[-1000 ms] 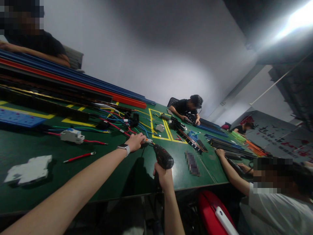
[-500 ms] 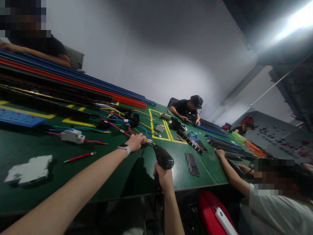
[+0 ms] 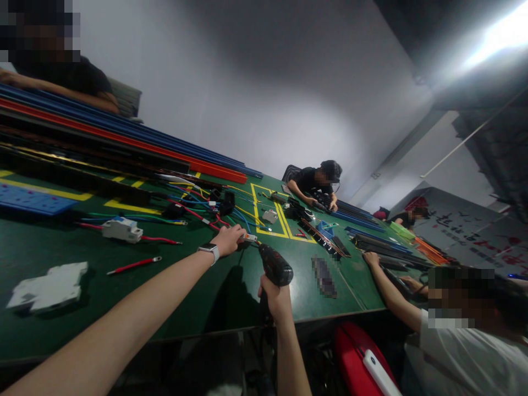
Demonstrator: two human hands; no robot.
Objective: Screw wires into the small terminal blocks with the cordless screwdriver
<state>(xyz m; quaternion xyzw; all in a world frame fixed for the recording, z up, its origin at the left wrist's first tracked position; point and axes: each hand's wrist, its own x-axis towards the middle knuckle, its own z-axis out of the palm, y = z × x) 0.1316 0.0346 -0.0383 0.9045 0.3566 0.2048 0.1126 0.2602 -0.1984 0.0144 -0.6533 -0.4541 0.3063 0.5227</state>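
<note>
My left hand (image 3: 229, 240), with a watch on its wrist, is closed on a small white and orange electrical part (image 3: 249, 238) above the green table. My right hand (image 3: 275, 297) grips the handle of a black power drill (image 3: 277, 266). The drill's bit points left and meets the right end of the white part. Red and blue wires run just behind my left fingers. To the left lie a white breaker with red wires (image 3: 122, 230), a short red cable (image 3: 134, 265) and a flat white part (image 3: 50, 287).
Long blue and orange rails (image 3: 206, 166) line the far side of the green table (image 3: 198, 313). A blurred flat object (image 3: 324, 276) lies right of the drill. A person in a white shirt (image 3: 466, 352) works at the right; others sit across.
</note>
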